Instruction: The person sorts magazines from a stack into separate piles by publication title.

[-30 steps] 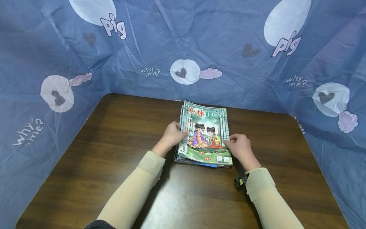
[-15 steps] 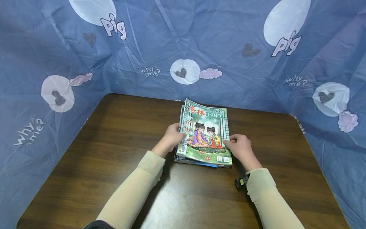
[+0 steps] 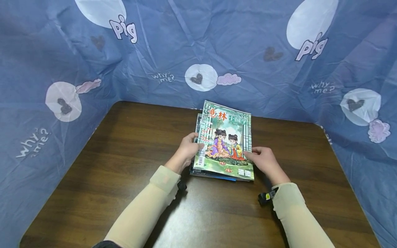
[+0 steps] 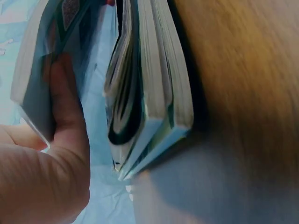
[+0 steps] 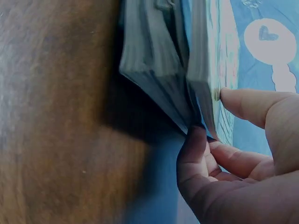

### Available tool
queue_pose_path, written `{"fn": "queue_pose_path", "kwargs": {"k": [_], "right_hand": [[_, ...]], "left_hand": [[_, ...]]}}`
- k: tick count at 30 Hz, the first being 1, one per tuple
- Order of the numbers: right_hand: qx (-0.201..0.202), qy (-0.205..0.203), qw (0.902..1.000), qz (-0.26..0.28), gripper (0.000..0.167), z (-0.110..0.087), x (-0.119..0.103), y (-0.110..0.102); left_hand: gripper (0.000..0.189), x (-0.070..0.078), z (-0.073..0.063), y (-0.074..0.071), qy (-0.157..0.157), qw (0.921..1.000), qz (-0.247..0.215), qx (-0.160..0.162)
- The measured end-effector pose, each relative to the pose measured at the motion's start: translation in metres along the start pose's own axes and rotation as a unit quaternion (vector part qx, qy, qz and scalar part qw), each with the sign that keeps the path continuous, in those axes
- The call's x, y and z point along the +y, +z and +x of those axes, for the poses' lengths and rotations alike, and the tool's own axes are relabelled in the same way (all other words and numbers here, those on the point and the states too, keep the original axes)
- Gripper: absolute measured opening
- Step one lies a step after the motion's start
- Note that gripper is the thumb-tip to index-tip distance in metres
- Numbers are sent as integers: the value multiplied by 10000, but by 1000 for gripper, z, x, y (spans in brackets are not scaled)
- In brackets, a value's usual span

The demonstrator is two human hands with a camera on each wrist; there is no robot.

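A green magazine (image 3: 227, 131), its cover showing two cartoon figures in robes, lies tilted over a stack of magazines (image 3: 214, 176). My left hand (image 3: 188, 150) pinches its left edge, thumb on the cover and fingers underneath. In the left wrist view a gap separates this magazine (image 4: 32, 70) from the stack's page edges (image 4: 156, 70). My right hand (image 3: 267, 162) grips the lower right edge, the thumb on top. The right wrist view shows fingertips (image 5: 192, 142) below the magazine's corner, close by the stack (image 5: 152, 56). Most of the stack is hidden under the green cover.
The stack stands on a brown wooden table (image 3: 139, 137) close to its far edge. A blue cloth (image 3: 167, 44) with printed hearts and lettering hangs behind and along both sides. A small black device (image 3: 265, 198) sits at the right wrist.
The green magazine has risen off the stack, its left side first, and shifted slightly up and right. Both hands have moved slightly with it, keeping their grip.
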State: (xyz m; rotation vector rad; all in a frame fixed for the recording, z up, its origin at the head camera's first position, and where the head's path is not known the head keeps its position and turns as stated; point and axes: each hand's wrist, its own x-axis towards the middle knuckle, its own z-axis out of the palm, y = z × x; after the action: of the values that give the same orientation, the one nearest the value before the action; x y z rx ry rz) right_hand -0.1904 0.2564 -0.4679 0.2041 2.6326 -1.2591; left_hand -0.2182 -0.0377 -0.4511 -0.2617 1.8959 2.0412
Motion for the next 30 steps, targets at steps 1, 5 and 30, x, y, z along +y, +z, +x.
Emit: {"fn": "queue_pose_path", "kwargs": {"k": [1,5,30], "right_hand": [[-7,7,10000,99,72,0,1,-1],[140,128,9975,686,67,-2,1,-5],[1154,496,9820,1414,55,-20,15,-47]], "left_hand": [[44,0,0,1,9,10000,-24,-19],[52,0,-1,6,-112,9998,-159,-82],[44,11,-2,70,-110,9992,188,-335]]}}
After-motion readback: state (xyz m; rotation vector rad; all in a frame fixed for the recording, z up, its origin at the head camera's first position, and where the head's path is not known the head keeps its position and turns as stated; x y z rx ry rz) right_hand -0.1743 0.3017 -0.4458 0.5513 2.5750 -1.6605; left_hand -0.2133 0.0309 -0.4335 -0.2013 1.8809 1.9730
